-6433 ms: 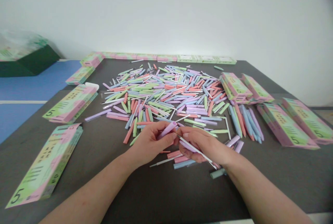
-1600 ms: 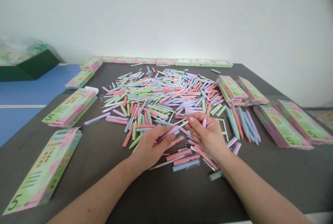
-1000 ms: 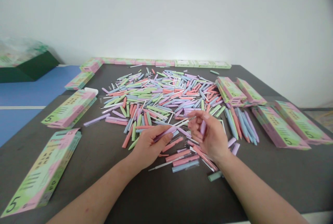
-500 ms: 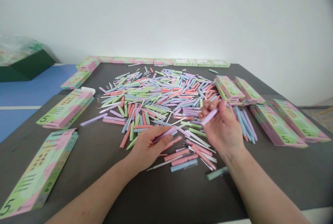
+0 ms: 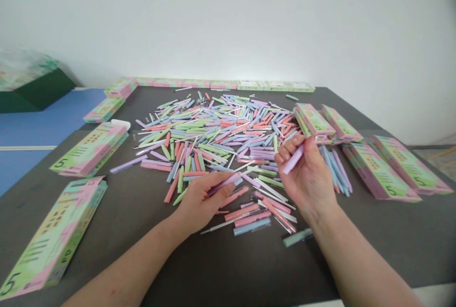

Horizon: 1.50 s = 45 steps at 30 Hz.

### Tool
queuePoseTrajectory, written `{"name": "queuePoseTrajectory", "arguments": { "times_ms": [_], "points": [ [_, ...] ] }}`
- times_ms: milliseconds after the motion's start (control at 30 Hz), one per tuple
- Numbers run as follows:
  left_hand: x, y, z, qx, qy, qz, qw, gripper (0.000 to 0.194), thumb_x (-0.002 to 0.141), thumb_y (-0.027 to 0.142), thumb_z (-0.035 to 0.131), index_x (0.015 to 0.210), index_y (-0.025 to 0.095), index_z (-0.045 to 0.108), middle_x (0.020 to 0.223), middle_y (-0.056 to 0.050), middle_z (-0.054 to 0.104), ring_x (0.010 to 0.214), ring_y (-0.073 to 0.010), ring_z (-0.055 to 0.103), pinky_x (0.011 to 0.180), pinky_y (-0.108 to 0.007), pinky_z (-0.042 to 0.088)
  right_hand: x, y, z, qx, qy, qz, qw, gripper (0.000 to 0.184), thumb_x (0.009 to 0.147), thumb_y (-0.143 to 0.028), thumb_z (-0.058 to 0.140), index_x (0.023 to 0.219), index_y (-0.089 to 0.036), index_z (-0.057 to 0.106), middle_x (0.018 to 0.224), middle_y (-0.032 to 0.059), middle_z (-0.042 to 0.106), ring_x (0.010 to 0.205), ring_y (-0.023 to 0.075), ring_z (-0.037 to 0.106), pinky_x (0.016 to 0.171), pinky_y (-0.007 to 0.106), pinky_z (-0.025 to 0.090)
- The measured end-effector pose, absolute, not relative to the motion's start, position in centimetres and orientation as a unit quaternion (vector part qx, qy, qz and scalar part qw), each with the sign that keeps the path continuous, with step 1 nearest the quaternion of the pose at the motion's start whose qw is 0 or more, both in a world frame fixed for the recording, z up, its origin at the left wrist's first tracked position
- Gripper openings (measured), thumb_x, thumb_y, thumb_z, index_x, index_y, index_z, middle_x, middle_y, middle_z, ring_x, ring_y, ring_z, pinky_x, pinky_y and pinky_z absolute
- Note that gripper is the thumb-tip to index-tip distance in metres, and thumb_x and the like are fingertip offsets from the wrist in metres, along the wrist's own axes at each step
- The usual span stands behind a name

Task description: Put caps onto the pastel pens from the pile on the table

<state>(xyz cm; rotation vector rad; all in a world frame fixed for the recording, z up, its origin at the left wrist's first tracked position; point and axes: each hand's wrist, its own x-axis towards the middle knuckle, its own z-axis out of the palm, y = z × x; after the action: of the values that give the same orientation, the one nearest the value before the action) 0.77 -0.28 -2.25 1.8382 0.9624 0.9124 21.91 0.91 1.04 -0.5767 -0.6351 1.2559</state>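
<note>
Lilac pen barrel (image 5: 292, 159) sits pinched in the right-hand grip (image 5: 307, 176), raised clear of the worktop (image 5: 399, 250) and slanting across the fingers, with both ends showing. That grip is closed around it, thumb on one side and curled fingers on the other.

Just to its left, the left-hand grip (image 5: 203, 200) is closed on a second lilac pen barrel (image 5: 225, 184). This one lies low over the worktop, with the fingers folded across it and its end poking out past the fingertips toward the other hand.

Just beyond both hands spreads a loose pile of pastel pen parts (image 5: 213, 131), lilac, pink, green and blue, mixed with thin white refills. On the near side of the pile lie coral-pink pen barrels (image 5: 252, 213), a pale blue pen (image 5: 251, 226), a thin white refill (image 5: 217, 225) and, apart from them, a sage-green barrel (image 5: 297, 237).

To the right of the pile, blue pens (image 5: 335, 169) lie side by side near stacked pastel boxes (image 5: 313, 119). To its left lie two boxes printed with a 5 (image 5: 53, 240), and a row of boxes (image 5: 221, 85) lines the far side.
</note>
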Motion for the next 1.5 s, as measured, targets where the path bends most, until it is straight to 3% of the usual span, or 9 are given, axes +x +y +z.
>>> {"name": "queuePoseTrajectory", "arguments": {
  "times_ms": [167,333,733,1033,1300,1500],
  "points": [
    [0.7,-0.3,-2.5,0.733,0.379,0.361,0.434,0.029,0.092,0.028,0.055,0.116,0.017,0.068,0.094,-0.003,0.072,0.083,-0.0153,0.064,0.075,-0.024,0.047,22.0,1.3,0.4,-0.288,-0.306,0.515,0.747,0.028,0.079,-0.041,0.072,0.071,-0.020,0.055,0.070,-0.0037,0.040,0.060,0.0080,0.044,0.055,0.019,0.045],
    [0.7,-0.3,-2.4,0.731,0.384,0.360,0.435,0.030,0.092,0.030,0.055,0.116,0.017,0.068,0.091,-0.004,0.071,0.081,-0.0155,0.063,0.072,-0.025,0.047,21.8,1.3,0.1,-0.300,-0.351,0.440,0.770,0.024,0.082,-0.037,0.069,0.069,-0.021,0.057,0.073,-0.0022,0.046,0.066,0.0092,0.047,0.064,0.021,0.049],
    [0.7,-0.4,-2.5,0.731,0.387,0.357,0.434,0.031,0.092,0.033,0.055,0.116,0.018,0.068,0.089,-0.003,0.070,0.079,-0.0156,0.062,0.071,-0.025,0.046,21.3,0.9,0.1,-0.284,-0.404,0.453,0.742,0.025,0.086,-0.034,0.064,0.067,-0.021,0.056,0.070,-0.0024,0.044,0.065,0.0101,0.046,0.067,0.023,0.047],
    [0.8,-0.6,-2.1,0.736,0.413,0.328,0.425,0.038,0.091,0.036,0.053,0.120,0.014,0.067,0.085,-0.006,0.069,0.076,-0.0175,0.061,0.069,-0.027,0.047,20.7,0.3,-1.2,-0.351,-0.465,0.458,0.671,0.028,0.088,-0.045,0.058,0.073,-0.022,0.062,0.072,-0.0008,0.053,0.061,0.0114,0.045,0.058,0.025,0.041],
    [0.7,-0.6,-1.8,0.756,0.407,0.325,0.396,0.036,0.092,0.035,0.053,0.115,0.013,0.069,0.080,-0.005,0.066,0.072,-0.0160,0.058,0.067,-0.026,0.046,20.7,0.0,-2.0,-0.446,-0.540,0.417,0.580,0.033,0.086,-0.051,0.059,0.078,-0.021,0.068,0.072,0.0018,0.060,0.063,0.0143,0.050,0.063,0.028,0.044],
    [0.7,-0.5,-1.6,0.768,0.389,0.334,0.385,0.032,0.093,0.030,0.053,0.115,0.012,0.068,0.078,-0.003,0.065,0.069,-0.0136,0.057,0.064,-0.024,0.043,21.5,0.2,-1.7,-0.402,-0.549,0.468,0.564,0.014,0.081,-0.037,0.070,0.081,-0.023,0.071,0.076,-0.0003,0.065,0.070,0.0135,0.056,0.068,0.026,0.046]
  ]
}}
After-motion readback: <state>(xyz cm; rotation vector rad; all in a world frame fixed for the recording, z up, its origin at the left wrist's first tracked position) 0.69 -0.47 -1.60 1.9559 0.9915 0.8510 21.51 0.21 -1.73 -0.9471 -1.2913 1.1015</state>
